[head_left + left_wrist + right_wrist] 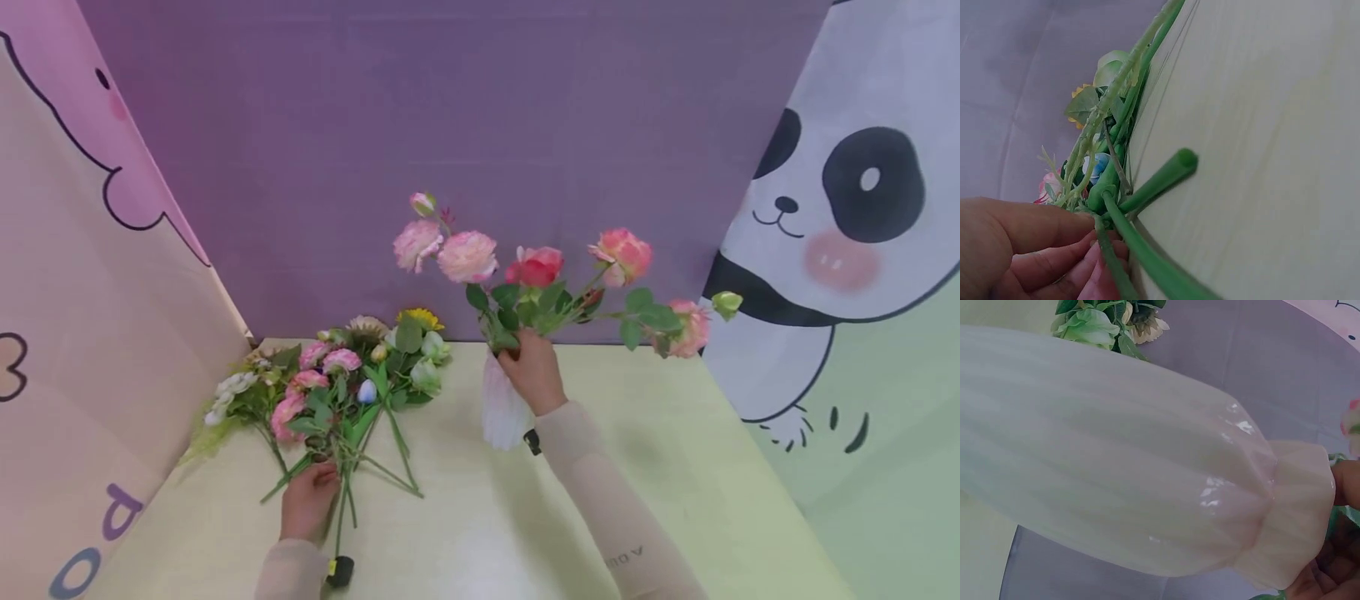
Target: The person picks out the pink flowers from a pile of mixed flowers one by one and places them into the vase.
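Observation:
A pale, ribbed vase (501, 408) with a ruffled mouth stands on the table, holding pink and coral artificial flowers (468, 257) with green leaves. At its mouth my right hand (536, 371) grips the stems; in the right wrist view the fingers curl just beyond the vase rim (1300, 509), partly cut off by the frame edge. On the left, my left hand (307, 500) pinches a green flower stem (1110, 259) at the near side of a pile of artificial flowers (341, 360). Which bloom this stem bears cannot be told.
The pile includes white, pink, green and yellow blooms and a blue tulip bud (367, 392), with stems pointing toward me. A purple backdrop (480, 125) rises behind the table (450, 533). Printed panels flank it, with a panda (847, 208) on the right.

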The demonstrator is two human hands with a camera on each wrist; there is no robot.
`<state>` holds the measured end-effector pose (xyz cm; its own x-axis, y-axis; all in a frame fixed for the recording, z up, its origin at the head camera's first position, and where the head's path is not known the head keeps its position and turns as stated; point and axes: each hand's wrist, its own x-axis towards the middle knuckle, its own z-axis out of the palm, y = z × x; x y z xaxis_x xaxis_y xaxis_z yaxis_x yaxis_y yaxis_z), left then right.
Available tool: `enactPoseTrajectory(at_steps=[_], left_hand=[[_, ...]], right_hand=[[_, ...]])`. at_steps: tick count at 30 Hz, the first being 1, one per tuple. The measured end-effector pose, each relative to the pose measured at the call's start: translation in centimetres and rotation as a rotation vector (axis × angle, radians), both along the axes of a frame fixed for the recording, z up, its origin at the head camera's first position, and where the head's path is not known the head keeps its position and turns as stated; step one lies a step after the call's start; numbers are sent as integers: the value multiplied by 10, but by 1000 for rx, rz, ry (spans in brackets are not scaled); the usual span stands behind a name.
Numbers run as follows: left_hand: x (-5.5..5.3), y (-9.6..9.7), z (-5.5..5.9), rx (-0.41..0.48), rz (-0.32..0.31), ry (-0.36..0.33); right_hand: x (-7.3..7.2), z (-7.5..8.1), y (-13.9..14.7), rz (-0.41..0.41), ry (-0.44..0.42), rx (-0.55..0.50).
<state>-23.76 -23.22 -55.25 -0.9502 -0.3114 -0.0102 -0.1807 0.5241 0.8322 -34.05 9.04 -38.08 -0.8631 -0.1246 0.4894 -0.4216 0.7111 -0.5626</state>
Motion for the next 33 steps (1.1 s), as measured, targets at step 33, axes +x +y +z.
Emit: enactPoseTrajectory(at_steps=[33], left_hand=[[-4,23,16,-75,20,-3]], right_hand=[[32,-31,36,-10,97,-483]])
